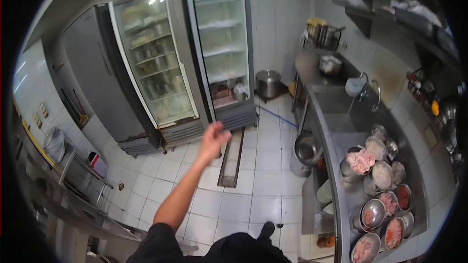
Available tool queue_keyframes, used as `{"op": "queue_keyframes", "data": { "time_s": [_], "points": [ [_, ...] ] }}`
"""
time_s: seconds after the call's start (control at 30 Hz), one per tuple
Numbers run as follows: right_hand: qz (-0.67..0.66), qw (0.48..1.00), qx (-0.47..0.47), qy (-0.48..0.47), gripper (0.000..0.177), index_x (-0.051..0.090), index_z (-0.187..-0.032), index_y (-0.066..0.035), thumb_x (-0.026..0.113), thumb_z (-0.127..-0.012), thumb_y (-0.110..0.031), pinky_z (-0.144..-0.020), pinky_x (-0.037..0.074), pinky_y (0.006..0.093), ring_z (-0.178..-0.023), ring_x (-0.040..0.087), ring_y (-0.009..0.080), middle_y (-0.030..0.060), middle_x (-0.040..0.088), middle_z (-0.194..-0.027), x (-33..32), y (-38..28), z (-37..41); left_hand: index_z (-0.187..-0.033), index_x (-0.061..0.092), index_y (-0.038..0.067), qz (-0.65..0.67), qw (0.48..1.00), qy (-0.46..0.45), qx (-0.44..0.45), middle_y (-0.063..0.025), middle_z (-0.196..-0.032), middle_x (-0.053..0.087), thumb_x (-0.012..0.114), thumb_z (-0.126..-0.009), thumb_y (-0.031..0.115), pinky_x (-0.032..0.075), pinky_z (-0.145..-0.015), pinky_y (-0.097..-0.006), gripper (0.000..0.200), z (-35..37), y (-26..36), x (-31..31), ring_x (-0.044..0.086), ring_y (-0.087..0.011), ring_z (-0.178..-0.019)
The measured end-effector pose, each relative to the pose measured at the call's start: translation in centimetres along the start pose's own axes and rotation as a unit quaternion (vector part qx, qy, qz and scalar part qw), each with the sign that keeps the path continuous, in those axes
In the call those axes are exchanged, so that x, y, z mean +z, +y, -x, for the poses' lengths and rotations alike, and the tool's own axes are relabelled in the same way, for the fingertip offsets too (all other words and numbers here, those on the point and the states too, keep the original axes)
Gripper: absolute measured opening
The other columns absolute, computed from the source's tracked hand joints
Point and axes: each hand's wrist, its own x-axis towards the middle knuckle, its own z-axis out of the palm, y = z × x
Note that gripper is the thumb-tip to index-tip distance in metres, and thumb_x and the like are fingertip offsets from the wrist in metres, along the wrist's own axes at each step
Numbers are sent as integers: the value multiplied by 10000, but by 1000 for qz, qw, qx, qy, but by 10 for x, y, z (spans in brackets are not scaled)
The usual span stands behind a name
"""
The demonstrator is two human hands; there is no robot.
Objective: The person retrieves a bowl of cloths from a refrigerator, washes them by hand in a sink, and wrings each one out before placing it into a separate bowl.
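Fridge (222, 51) beside the lidded pot (268, 85) stands upright ahead of the left hand (213, 143), loosely uncurled with nothing visible in it.

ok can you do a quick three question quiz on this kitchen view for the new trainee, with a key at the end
1. Fill the gap: pink, meat-like pieces are heaped in metal containers on the ___ side of the picture.
2. True or false: the person's left hand grips one of those metal containers.
3. What stands low by the tiled wall, just right of the right-hand display fridge?

Key:
1. Right.
2. False; it is well away from them, with nothing visible in it.
3. A lidded metal pot.
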Motion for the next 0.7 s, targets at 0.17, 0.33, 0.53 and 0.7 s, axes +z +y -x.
{"op": "queue_keyframes", "data": {
  "time_s": [0.17, 0.33, 0.53, 0.7],
  "points": [
    [-361, 909, 209, -18, 171, 569, -679, -14, 576, -804, -130, -381, 456, 366, -423, 572, 236, 124, 552, -528, -59, -129, -101, -1340, 423, 48, -44, 995, 73, -48, -128, -1323, 459, 661, -863, 264, 441, -877, -309, 576, -78, 39, -8, 498, -211, -1144],
    [-176, 982, 10, -70, 217, 600, -664, 8, 523, -808, -135, -407, 447, 345, -441, 575, 200, 123, 577, -532, -97, -246, -270, -1293, 478, 60, -61, 985, 112, -119, -126, -1273, 511, 668, -859, 219, 450, -876, -327, 499, -112, -6, -25, 531, -192, -1079],
    [-265, 958, -93, -50, 181, 616, -857, 22, 582, -836, -155, -508, 480, 293, -531, 590, 150, 81, 592, -637, -169, -457, -418, -1165, 563, 49, -38, 964, -4, -261, -69, -1090, 635, 645, -879, 223, 468, -840, -306, 344, -155, -82, -10, 589, -145, -969],
    [-290, 952, -78, -63, 100, 613, -859, -16, 586, -846, -111, -479, 442, 260, -550, 581, 126, 49, 578, -659, -189, -555, -494, -1144, 569, 12, -20, 969, -64, -238, -86, -1089, 642, 635, -889, 209, 475, -846, -300, 329, -252, -135, 34, 598, -156, -970]
  ]
}}
